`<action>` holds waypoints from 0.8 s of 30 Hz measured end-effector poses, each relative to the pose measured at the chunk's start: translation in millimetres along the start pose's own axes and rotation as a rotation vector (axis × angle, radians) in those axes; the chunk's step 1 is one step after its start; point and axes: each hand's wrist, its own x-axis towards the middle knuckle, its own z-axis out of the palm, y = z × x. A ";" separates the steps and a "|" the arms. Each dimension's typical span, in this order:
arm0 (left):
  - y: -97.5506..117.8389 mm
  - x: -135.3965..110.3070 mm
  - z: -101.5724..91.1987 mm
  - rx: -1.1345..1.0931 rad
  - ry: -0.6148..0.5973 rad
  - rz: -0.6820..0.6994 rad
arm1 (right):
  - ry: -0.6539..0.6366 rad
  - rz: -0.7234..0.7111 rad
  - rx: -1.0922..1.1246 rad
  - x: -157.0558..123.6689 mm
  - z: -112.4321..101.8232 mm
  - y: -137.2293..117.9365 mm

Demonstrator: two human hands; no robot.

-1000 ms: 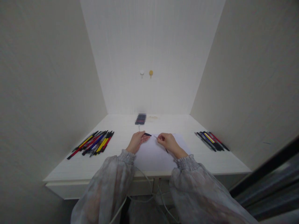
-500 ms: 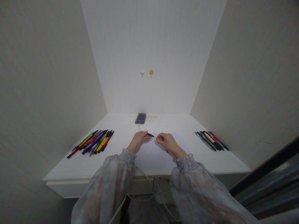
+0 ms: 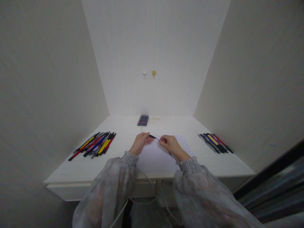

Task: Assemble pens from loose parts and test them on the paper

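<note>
My left hand (image 3: 141, 142) is closed around a black pen part (image 3: 152, 136), whose dark end sticks out toward the right. A thin pale piece, like a pen refill (image 3: 157, 139), shows between that end and my right hand (image 3: 169, 144). My right thumb and forefinger pinch this piece; the rest of it is hidden by the fingers. Both hands are over a white sheet of paper (image 3: 156, 161). Beside my right wrist a yellow strip (image 3: 181, 147) and a small dark tip (image 3: 170, 154) peek out, mostly covered by the hand.
Many-coloured pens (image 3: 95, 145) lie heaped at the left of the white desk (image 3: 125, 126). Another row of pens (image 3: 215, 143) lies at the right. A blurred dark device (image 3: 143, 120) sits at the back. White cables (image 3: 152, 199) hang below the front edge.
My left hand has shifted very slightly left with the black pen part. My right hand stays almost in place, still pinching.
</note>
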 end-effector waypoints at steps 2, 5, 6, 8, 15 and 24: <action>-0.8 0.5 0.0 0.005 0.000 0.003 | 0.001 -0.009 0.002 -0.2 -0.7 -0.9; -0.2 -0.8 1.1 0.010 -0.021 -0.004 | 0.001 -0.022 0.030 -0.5 -0.8 -1.2; 0.7 -2.0 1.7 0.004 -0.042 -0.011 | 0.003 -0.025 0.048 -0.5 -0.5 -0.9; 3.5 -4.8 2.8 -0.022 -0.090 -0.027 | 0.033 -0.034 0.116 -0.2 0.3 0.2; 8.4 -11.5 2.7 0.110 -0.231 -0.102 | 0.238 0.044 0.540 4.0 1.0 4.7; 8.3 -16.8 11.0 0.216 -0.448 -0.084 | 0.172 -0.009 0.609 2.5 0.9 3.2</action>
